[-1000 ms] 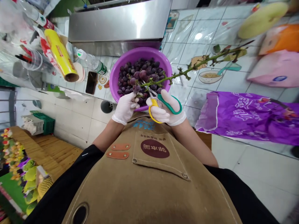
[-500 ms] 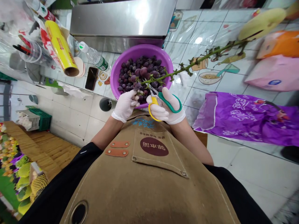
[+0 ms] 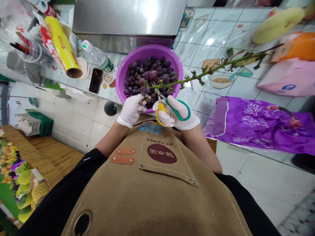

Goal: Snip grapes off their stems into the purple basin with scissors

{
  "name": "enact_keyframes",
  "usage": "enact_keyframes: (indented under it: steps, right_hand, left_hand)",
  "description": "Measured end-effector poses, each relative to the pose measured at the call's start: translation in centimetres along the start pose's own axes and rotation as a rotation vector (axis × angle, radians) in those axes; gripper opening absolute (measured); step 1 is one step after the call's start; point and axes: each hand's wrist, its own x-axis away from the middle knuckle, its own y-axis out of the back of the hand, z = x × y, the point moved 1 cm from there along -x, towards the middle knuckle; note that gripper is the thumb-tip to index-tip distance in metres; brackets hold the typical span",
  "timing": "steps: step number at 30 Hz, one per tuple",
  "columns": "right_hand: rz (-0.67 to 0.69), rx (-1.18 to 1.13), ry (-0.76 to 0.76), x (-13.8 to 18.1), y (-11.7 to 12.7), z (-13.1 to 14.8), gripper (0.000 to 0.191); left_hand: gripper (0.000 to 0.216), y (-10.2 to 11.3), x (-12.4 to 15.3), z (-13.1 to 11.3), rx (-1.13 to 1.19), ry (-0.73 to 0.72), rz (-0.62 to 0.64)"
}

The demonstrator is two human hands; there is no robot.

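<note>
My right hand [image 3: 176, 113], in a white glove, grips scissors [image 3: 181, 113] with one green and one yellow handle loop. Their blades point up and left to a long green grape stem [image 3: 197, 77], which reaches far out to the right, mostly bare. Gloved too, my left hand [image 3: 133, 108] is closed at the near rim, fingers pinched on the stem's grape-bearing end. Several grapes [image 3: 144, 90] sit just above those fingertips. Below both hands stands a purple basin [image 3: 121, 77] with many loose dark grapes [image 3: 152, 70] inside.
A steel box [image 3: 128, 19] stands behind the basin. To the left are a water bottle [image 3: 99, 59], a phone [image 3: 95, 80] and a yellow film roll [image 3: 62, 47]. A purple bag [image 3: 261, 124], tissue packs [image 3: 290, 77] and a pale melon [image 3: 278, 25] lie to the right.
The stem's far end has swung slightly down, away from the melon. The scissors have shifted a little left and up, their blades now showing more openly at the stem. My left hand stays put.
</note>
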Motion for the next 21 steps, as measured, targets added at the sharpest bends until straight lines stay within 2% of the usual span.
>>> enact_keyframes:
  steps: [8,15,21]
  right_hand:
    - [0.074,-0.113,-0.017,-0.5,-0.3,0.2,0.059]
    - [-0.154,-0.009,-0.046,-1.2,-1.2,-0.2,0.056]
    - [-0.105,-0.059,0.039,-1.3,-1.0,-0.4,0.063]
  left_hand:
    - [0.043,0.3,-0.1,0.2,-0.026,-0.066,0.001]
    - [0.047,0.5,-1.1,0.5,-0.014,-0.004,-0.035]
    - [0.045,0.9,-1.5,0.6,0.071,0.033,-0.037]
